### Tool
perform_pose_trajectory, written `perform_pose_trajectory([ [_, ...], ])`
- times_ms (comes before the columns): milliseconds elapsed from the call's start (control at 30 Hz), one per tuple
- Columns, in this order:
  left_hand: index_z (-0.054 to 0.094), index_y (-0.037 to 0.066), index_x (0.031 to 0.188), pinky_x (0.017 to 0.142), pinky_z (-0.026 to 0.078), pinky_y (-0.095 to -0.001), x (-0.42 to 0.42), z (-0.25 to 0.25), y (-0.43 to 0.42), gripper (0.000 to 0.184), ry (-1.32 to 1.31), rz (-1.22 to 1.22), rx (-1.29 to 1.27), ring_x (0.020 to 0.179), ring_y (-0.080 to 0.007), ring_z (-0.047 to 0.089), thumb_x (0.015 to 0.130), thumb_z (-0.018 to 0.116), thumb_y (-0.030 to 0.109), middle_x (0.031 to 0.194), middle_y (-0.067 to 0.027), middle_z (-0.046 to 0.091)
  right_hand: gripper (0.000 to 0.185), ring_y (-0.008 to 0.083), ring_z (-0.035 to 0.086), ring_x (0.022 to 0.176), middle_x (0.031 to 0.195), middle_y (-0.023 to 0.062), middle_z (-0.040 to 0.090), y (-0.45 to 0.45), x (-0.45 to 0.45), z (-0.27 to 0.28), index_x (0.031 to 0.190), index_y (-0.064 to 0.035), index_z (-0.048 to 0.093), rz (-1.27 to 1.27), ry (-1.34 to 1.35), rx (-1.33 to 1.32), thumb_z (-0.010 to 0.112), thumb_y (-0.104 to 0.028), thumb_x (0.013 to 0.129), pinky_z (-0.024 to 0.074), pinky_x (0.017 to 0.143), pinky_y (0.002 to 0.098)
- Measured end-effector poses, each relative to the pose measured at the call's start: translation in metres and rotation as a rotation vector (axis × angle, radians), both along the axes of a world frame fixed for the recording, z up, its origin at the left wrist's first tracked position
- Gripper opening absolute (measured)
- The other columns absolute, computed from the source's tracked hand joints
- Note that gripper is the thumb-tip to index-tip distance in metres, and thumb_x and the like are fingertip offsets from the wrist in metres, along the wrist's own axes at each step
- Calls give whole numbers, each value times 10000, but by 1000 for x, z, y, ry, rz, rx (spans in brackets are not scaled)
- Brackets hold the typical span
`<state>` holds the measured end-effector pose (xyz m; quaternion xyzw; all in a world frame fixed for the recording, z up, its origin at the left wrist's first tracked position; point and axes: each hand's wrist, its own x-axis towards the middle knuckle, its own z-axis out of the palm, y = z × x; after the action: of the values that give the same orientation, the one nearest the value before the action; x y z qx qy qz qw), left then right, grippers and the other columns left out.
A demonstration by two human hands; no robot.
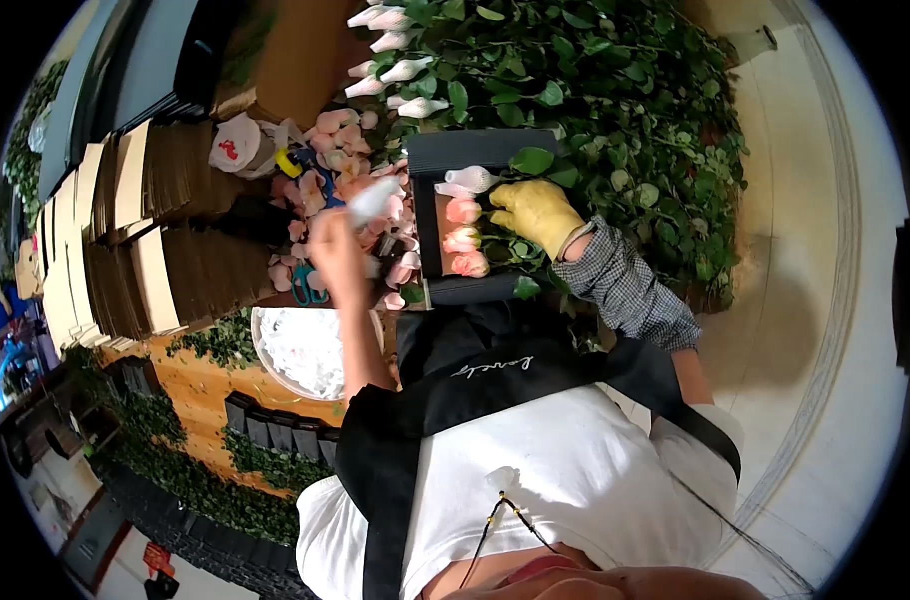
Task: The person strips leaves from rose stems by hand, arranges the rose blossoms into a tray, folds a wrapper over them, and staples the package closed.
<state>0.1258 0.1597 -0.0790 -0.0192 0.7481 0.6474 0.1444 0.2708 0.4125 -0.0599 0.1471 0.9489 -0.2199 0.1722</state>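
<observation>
Roses (462,239) lie side by side in the dark corrugated holder (482,150) in front of the person in the head view: three uncovered pink heads and two net-covered heads (472,179), all pointing toward the left, long axes running crosswise. Bent and slightly parted, the fingers of the gloved right hand (540,215) reach over the stems by the heads, though whether they pinch any is hidden. Raised left of the holder, the bare left hand (337,250) has its fingers closed on one blurred white net sleeve (374,200).
</observation>
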Motion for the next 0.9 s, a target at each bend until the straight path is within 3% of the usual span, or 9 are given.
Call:
perform_pose_trajectory([
  [133,648,-43,928,725,481,-276,-12,-3,-13,159,328,-306,-105,748,-131,563,957,586,101,830,-65,612,325,326,693,798,863,136,730,-6,10,28,1115,-70,693,133,308,65,696,-309,895,534,723,449],
  [267,576,-12,1096,785,529,-467,21,19,33,395,217,-806,-440,836,-403,690,947,642,348,844,-224,694,215,292,700,709,753,98,716,-15,-2,9,908,-100,709,97,172,363,613,-292,926,535,646,443],
  [367,589,4,1100,734,521,-497,31,16,68,379,353,-719,-514,867,-446,669,981,611,363,899,-269,689,273,279,727,762,804,96,742,-11,-8,-19,809,-126,725,70,89,355,567,-307,939,552,641,439],
  [400,613,10,1013,666,508,-510,32,14,74,328,388,-698,-505,754,-437,657,997,586,336,763,-233,668,257,276,726,767,809,93,743,-10,-8,-13,808,-129,724,106,115,374,573,-297,931,552,643,438],
  [667,721,60,895,612,517,-435,29,20,62,212,482,-605,-452,681,-373,656,943,625,243,775,-185,682,182,243,709,728,771,67,728,-12,-9,-37,731,-141,702,2,126,455,650,-244,872,544,655,410],
  [767,698,-18,891,508,366,-259,9,21,22,247,71,-101,33,581,-69,466,992,603,187,656,28,561,200,253,698,713,734,61,710,-14,-6,-26,739,-131,695,-26,246,470,669,-276,875,538,640,412],
  [800,698,-19,915,553,388,-257,-9,27,-2,251,47,-20,74,636,-67,494,1016,577,176,740,3,604,249,270,692,697,723,85,705,-13,-4,-26,741,-107,693,-7,286,435,669,-310,884,535,642,417],
  [833,700,-7,962,648,430,-248,-22,29,-15,245,403,-72,-9,747,-64,539,1039,538,160,877,-14,639,301,286,687,682,713,109,700,-10,-5,-24,743,-84,691,24,331,398,669,-344,892,532,644,421],
  [900,701,7,1001,735,457,-251,-12,27,-10,251,323,-110,102,847,-80,571,1050,527,182,996,-26,661,311,299,693,697,738,115,713,-9,-11,-20,757,-79,695,34,232,336,655,-347,909,538,658,435],
])
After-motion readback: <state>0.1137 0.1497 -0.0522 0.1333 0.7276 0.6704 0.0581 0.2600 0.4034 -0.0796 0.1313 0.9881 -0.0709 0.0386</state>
